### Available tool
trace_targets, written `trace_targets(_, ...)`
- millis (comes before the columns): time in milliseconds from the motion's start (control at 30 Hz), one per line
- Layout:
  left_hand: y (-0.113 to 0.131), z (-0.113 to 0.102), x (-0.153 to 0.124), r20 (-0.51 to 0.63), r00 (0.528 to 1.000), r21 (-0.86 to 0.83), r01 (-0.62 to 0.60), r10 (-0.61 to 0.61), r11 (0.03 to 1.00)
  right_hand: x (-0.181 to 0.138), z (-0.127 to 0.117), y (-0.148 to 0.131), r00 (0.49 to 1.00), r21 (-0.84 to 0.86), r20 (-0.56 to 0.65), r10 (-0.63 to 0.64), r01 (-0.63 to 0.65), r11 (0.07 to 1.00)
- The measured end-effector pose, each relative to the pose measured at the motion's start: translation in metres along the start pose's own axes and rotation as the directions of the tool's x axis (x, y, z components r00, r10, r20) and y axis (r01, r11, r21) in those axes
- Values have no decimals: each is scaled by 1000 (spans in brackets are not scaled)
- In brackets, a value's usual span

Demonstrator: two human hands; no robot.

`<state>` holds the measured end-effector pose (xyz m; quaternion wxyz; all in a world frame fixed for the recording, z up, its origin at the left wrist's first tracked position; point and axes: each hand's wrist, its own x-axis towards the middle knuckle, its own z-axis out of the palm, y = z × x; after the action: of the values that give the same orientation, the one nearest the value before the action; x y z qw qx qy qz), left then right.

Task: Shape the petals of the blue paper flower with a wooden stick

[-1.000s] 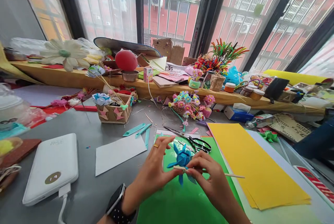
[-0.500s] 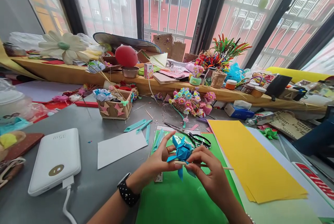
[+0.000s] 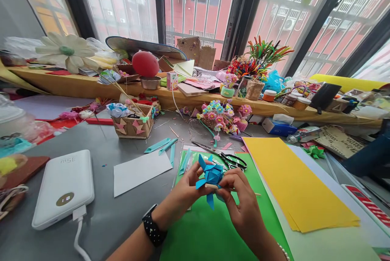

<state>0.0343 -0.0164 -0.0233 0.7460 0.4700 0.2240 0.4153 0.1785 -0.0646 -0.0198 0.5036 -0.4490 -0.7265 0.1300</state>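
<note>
Between both hands, above the green sheet [image 3: 195, 232], is a blue folded-paper flower [image 3: 213, 174] with pointed petals sticking outward. My left hand [image 3: 185, 188] grips its left side, thumb along the lower edge and fingers partly hidden behind. A thin pale wooden stick [image 3: 211, 186] crosses in front of the lower petals. Pinched fingers of my right hand [image 3: 239, 196] hold the stick at the flower's right side, and its far end shows beyond them. Black-handled scissors [image 3: 233, 161] lie just behind the flower.
Light-blue folded strips [image 3: 161, 145] and a white card [image 3: 141, 173] lie to the left, with a cabled power bank [image 3: 65, 188] farther out. Yellow sheets [image 3: 295, 184] are stacked on the right. A cardboard basket [image 3: 134, 125] and paper flowers [image 3: 217, 117] stand behind.
My left fingers have drawn in closer around the flower, which has turned slightly. The stick's angle has shifted, and less of it sticks out to the right of my right hand.
</note>
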Motion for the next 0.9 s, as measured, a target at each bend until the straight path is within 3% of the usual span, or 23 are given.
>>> trace_targets(167,-2,0,-1,-33,999,38,25,-24,999,-2,3,2,998,-80,-13,-57,55,995)
trace_targets(300,-3,0,0,-11,1000,9,-3,3,1000,-1,1,0,1000,-37,12,-17,17,999)
trace_targets(567,-3,-1,-1,-29,998,34,62,-61,998,1,-4,-4,998,38,-25,64,-63,997)
trace_targets(900,4,-5,-1,108,994,60,21,-27,998,1,-4,-6,997,-48,-47,-62,59,997)
